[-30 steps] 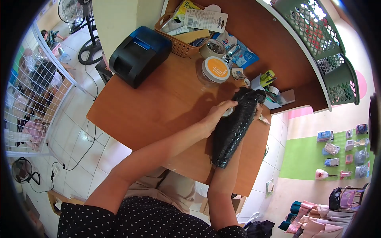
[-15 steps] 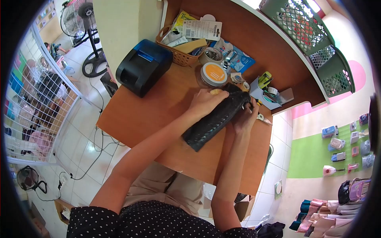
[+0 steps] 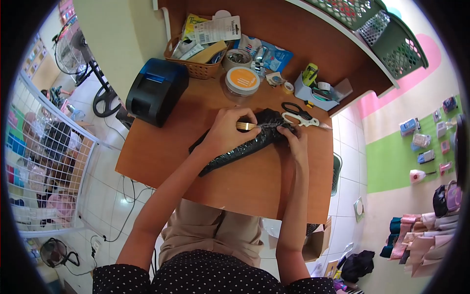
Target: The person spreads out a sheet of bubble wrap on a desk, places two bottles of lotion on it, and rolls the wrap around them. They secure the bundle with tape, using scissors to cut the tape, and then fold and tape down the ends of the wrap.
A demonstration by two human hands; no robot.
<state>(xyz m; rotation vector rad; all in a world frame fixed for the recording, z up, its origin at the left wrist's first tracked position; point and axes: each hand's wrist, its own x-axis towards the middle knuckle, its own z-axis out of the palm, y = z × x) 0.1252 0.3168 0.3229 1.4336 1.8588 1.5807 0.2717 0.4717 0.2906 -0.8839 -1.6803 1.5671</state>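
Parcel has swung since the frame half a second ago: its slant is now flatter across the desk (image 3: 245, 193), and the black-and-white-handled scissors (image 3: 313, 122), mostly covered then, now show whole just beyond the right hand (image 3: 295, 143). Black plastic-wrapped parcel (image 3: 231, 156) lies on the desk between and under both hands, apart from the scissors. Left hand (image 3: 229, 128) pinches a roll of tape (image 3: 243, 126), thumb to fingers, above the parcel's upper side; a clear strip seems to stretch from the roll toward the right thumb. Right hand closes on the parcel's right end, thumb pressed on top; whether it also grips the strip's free end, cannot tell, as the other fingers are partly hidden. Judgement on technique: keep the right thumb firm as an anchor, hold the strip taut, draw the roll low and straight so the tape lands flat, and smooth the crinkled film beforehand, since loose folds would likely trap air and weaken the bond. Orientation: long axis runs diagonally, more crosswise than fore-and-aft. One end points near-left, showing past the left wrist; the opposite end points far-right, under the right thumb, roughly toward the scissors.
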